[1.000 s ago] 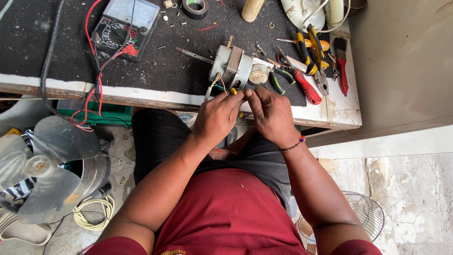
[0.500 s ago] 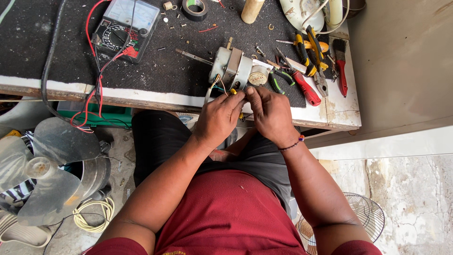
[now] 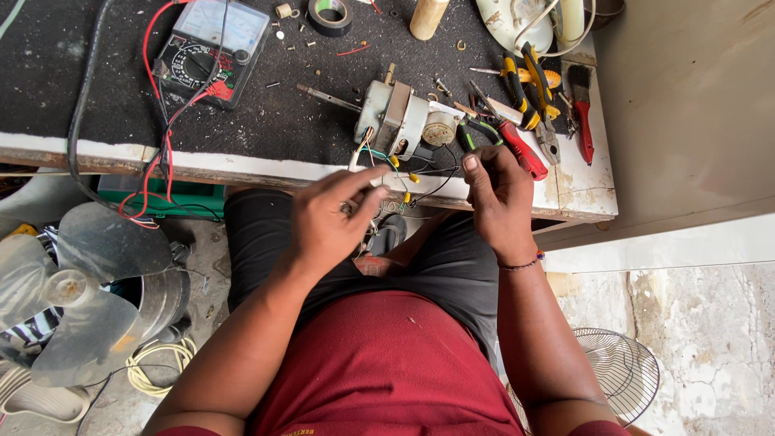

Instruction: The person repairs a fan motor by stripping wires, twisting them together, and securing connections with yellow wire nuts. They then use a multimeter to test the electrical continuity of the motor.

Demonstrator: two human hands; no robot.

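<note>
At the bench edge my left hand (image 3: 327,222) pinches thin wires (image 3: 393,165) between thumb and fingertips; my right hand (image 3: 496,198) sits just beside, fingers curled narrow, holding a dark wire. Wires run up to the small fan motor (image 3: 395,121) on the black mat, pliers (image 3: 529,85) and multimeter (image 3: 206,52) nearby

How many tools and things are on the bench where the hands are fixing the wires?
Fan motor: 1
Multimeter: 1
Tape roll: 1
Pliers and cutters: about 3, overlapping
Red-handled screwdriver: 1
Red-handled brush: 1
Total: about 8
Left hand and right hand handle the motor's wires.
</note>
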